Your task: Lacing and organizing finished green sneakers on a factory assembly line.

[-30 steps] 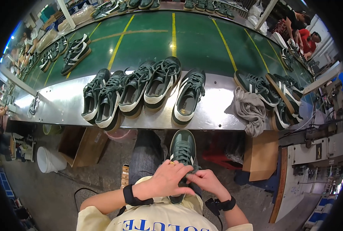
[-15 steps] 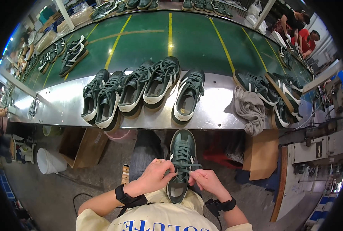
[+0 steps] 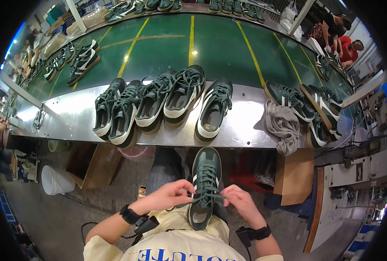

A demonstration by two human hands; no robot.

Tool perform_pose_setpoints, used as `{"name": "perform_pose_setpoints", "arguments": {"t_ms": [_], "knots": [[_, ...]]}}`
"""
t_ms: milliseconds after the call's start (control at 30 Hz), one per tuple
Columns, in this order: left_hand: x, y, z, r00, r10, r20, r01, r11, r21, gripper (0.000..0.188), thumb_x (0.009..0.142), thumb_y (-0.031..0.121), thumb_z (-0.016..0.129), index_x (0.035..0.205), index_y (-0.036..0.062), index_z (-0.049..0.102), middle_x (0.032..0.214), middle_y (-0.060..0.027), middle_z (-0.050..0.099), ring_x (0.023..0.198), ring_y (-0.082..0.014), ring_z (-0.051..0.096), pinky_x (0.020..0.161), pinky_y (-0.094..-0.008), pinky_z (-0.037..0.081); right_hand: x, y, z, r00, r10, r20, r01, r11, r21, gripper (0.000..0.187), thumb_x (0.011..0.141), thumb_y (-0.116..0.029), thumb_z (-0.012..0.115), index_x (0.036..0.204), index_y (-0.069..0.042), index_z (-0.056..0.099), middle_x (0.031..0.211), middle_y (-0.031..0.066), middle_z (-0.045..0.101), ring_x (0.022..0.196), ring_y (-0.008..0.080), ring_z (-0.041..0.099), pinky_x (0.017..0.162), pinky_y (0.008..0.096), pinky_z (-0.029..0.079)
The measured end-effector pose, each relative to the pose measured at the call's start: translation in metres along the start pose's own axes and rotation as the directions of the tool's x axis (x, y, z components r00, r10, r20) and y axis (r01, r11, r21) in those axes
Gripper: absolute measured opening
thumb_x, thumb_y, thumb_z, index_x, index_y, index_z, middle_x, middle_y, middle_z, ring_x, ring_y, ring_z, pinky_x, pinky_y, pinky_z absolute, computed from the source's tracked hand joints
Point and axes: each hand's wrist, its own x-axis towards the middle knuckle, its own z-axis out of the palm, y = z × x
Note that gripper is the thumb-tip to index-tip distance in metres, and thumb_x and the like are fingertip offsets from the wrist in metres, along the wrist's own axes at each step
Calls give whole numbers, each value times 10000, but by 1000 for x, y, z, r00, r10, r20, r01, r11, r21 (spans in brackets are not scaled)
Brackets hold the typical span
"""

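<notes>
A dark green sneaker with white side stripes rests against my lap, its toe pointing to the bench and its heel toward me. Green shoelace runs crosswise over its tongue. On the shoe's right, my right hand pinches one lace end between thumb and fingers. My left hand is curled at the other side, with thumb and fingertips closed on the lace there. Straight ahead, a single matching sneaker stands on the metal ledge.
Several more green sneakers stand on the metal ledge. A grey cloth lies beside piled shoes at right. Beyond is a green conveyor belt. Below are a cardboard box and a white bucket. Two people work at far right.
My hands have moved apart, the left one leftward and the right one rightward, drawing the lace out across the shoe. The shoes on the ledge stay put.
</notes>
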Motion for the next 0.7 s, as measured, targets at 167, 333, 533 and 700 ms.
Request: {"name": "perform_pose_setpoints", "arguments": {"t_ms": [167, 333, 533, 700], "knots": [[-27, -3, -25, 961, -13, -276, -17, 994, -107, 155, 893, 157, 631, 1002, 73, 559, 831, 14, 606, 716, -59, 554, 629, -213, 425, -31, 34, -14, 969, 138, -205, -77, 957, 280, 282, 959, -249, 502, 921, 7, 617, 854, 9, 537, 801, 93, 498, 780, 241, 386], [9, 8, 15, 903, 393, -173, -191, 729, 658, 201, 810, 221, 698, 786, 54, 587, 744, -55, 521, 740, -218, 551, 642, -326, 424, -25, 26, -6, 945, 227, -236, -131, 922, 363, 333, 964, -315, 504, 910, -6, 615, 840, 2, 539, 846, 105, 509, 815, 247, 371], [20, 1, 21, 961, 276, -24, -155, 609, 778, 222, 797, 222, 706, 838, 56, 565, 762, -73, 545, 758, -278, 545, 708, -370, 431, -26, 23, -19, 980, 81, -182, -77, 997, 29, 321, 955, -267, 512, 959, 37, 613, 820, 30, 563, 875, 139, 559, 822, 273, 411], [15, -4, 8, 950, 312, -17, -224, 718, 659, 203, 786, 197, 716, 799, 51, 575, 751, -78, 574, 716, -254, 560, 652, -355, 442, -27, 27, -21, 973, 115, -202, -109, 993, 41, 307, 946, -234, 533, 798, 21, 617, 861, 41, 567, 862, 142, 556, 816, 269, 412]]}}
